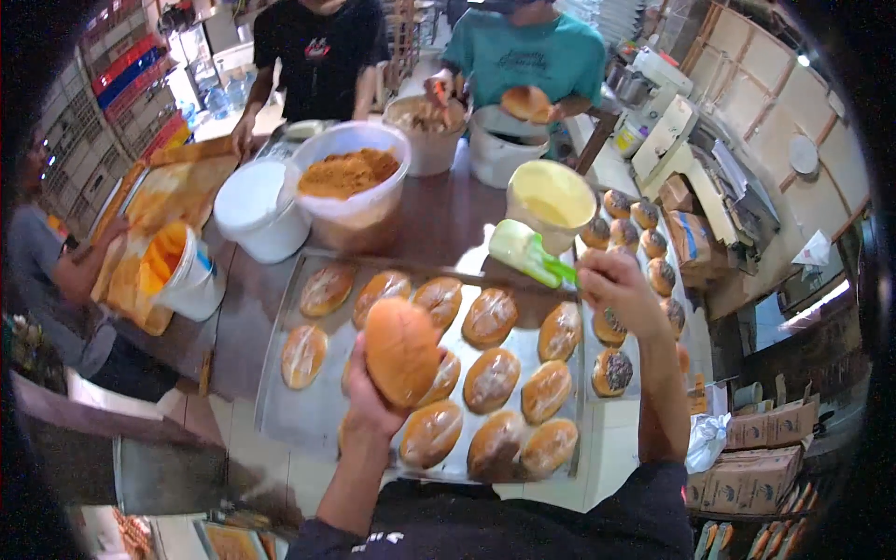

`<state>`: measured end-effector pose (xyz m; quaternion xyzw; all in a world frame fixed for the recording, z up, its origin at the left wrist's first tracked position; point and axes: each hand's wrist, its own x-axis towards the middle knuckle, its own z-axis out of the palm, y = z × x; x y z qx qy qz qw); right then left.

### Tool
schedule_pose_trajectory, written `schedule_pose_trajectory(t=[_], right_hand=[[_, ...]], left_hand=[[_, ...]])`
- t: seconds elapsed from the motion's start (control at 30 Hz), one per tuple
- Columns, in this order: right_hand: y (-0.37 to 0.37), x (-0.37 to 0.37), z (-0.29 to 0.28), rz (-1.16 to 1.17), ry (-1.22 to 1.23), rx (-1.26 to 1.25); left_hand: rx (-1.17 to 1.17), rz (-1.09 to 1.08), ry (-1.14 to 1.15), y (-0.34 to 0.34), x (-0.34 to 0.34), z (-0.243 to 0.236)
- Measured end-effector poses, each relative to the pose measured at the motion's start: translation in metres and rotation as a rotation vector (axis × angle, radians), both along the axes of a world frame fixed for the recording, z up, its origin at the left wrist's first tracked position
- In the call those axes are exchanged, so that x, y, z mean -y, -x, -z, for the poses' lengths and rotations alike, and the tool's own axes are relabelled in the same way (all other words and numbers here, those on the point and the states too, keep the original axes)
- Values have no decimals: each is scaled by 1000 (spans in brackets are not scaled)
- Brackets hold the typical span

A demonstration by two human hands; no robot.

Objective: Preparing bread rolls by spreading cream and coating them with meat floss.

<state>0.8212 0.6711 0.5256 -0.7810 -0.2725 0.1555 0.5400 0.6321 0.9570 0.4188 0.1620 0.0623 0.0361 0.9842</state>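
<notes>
Left grip [373,397] under bun [401,350], right grip [621,291] seemingly clasping spatula [525,252]

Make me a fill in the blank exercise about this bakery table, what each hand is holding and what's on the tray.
1. The left hand holds up a plain ____ above the metal tray.
2. The right hand grips a pale green ____ by its handle.
3. The buns on the tray are already topped with a ____ spread.
4. The big clear tub behind the tray holds a ____ crumbly filling.

Missing words: bun; spatula; whitish; brown
</notes>
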Motion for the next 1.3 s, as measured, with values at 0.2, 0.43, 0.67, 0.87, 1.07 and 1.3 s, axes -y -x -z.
schedule_pose_trajectory(t=[0.2, 0.43, 0.67, 0.87, 1.07, 1.3], right_hand=[[155, -62, 16, 60, 180, 581], [225, -83, 31, -99, 515, 984], [217, -92, -3, -30, 385, 931], [260, -90, 6, -235, 522, 1070], [198, -93, -24, -235, 170, 665], [146, -96, -41, -33, 125, 288]], left_hand=[[10, 62, 107, 19, 5, -17], [22, 28, 88, 48, -16, -21], [-28, 56, 203, 67, -23, -30], [76, 115, 223, 63, -42, -18], [77, 229, 266, 75, -33, -32], [131, 285, 213, 93, -38, -33]])
